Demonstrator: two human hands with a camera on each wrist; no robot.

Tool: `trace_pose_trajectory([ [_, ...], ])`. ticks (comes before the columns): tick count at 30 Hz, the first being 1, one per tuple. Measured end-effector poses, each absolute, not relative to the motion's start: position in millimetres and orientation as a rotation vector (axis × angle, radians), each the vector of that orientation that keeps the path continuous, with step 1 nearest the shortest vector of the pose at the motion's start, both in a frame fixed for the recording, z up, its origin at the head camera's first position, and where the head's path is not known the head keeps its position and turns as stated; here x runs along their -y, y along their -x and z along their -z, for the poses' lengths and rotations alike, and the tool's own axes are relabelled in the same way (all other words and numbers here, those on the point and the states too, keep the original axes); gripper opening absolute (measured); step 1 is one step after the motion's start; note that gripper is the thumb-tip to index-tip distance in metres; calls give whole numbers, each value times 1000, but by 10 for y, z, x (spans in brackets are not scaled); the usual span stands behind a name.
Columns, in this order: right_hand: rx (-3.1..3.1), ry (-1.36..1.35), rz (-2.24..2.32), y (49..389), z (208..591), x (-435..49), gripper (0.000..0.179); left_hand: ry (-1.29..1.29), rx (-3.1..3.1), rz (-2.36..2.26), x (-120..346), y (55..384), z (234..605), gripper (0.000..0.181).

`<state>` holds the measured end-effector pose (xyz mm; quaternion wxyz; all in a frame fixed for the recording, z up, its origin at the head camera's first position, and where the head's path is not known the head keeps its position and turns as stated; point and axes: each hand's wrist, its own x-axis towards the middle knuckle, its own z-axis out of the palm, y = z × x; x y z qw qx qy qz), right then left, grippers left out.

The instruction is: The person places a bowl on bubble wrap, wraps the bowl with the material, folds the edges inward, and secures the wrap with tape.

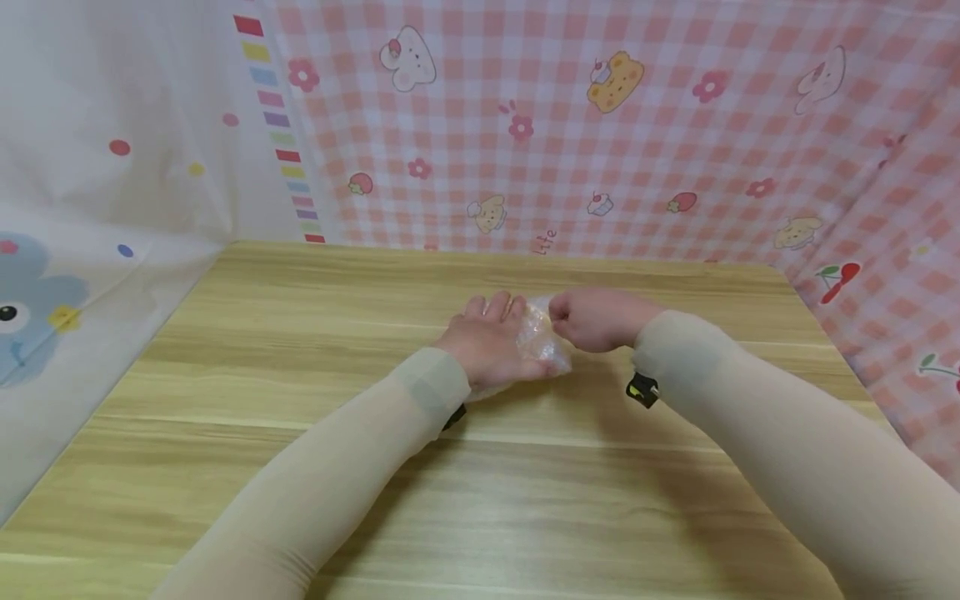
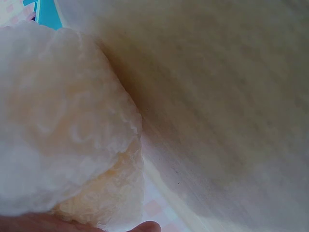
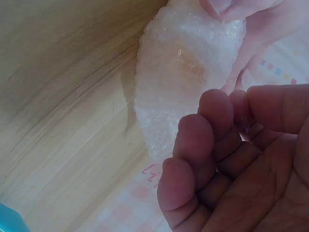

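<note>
A bubble-wrapped bundle (image 1: 542, 329) lies on the wooden table, with something pale yellow or orange showing through the cloudy wrap. My left hand (image 1: 491, 337) rests over its left part, fingers spread and thumb stretched along the near side. At the right end of the bundle is my right hand (image 1: 600, 319), its fingers curled. In the right wrist view, the thumb and forefinger of that right hand (image 3: 241, 159) meet at the edge of the bubble wrap (image 3: 186, 63), pinching what looks like a thin clear strip. Up close, the left wrist view shows the bundle's puffy folds (image 2: 67, 116).
The wood-grain table (image 1: 480, 500) reaches back to a pink checked cloth (image 1: 465, 125) with cartoon prints. More cloth hangs at the left and right sides. A small black device (image 1: 642, 390) sits under my right wrist. Something bright blue (image 3: 12, 220) shows at the right wrist view's corner.
</note>
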<state>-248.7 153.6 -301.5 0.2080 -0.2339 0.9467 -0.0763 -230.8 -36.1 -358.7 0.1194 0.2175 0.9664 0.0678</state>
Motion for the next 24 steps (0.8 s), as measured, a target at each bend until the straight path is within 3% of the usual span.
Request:
trace_pose_trajectory([
  [24,-2544,592,72,2691,3024,-1271,28,-634,-2787,-176,370,2315,3568,121],
])
